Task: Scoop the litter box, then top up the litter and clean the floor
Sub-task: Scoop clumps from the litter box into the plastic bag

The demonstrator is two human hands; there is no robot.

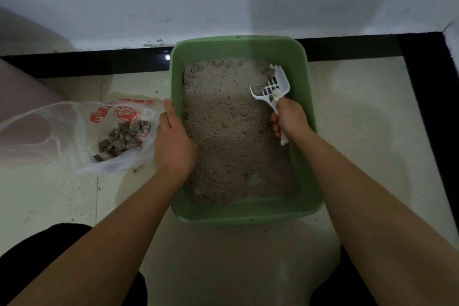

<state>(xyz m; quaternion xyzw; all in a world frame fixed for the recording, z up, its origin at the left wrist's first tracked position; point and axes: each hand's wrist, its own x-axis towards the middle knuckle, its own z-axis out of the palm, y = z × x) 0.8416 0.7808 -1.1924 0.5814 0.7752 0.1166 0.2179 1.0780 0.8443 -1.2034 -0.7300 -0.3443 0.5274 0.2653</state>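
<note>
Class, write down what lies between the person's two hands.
In the head view, only grey litter inside the green litter box lies between the left hand and the right hand gripping the scoop.

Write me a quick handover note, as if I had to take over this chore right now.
Left hand rests on the left rim of the green litter box; I cannot tell whether it grips.
Right hand grips the white scoop, head at the far right corner of the litter.
Plastic bag lies left of the box, with grey clumps inside.
Done: some clumps bagged.
Left: finish scooping, top up litter, clean the speckled floor.
</note>
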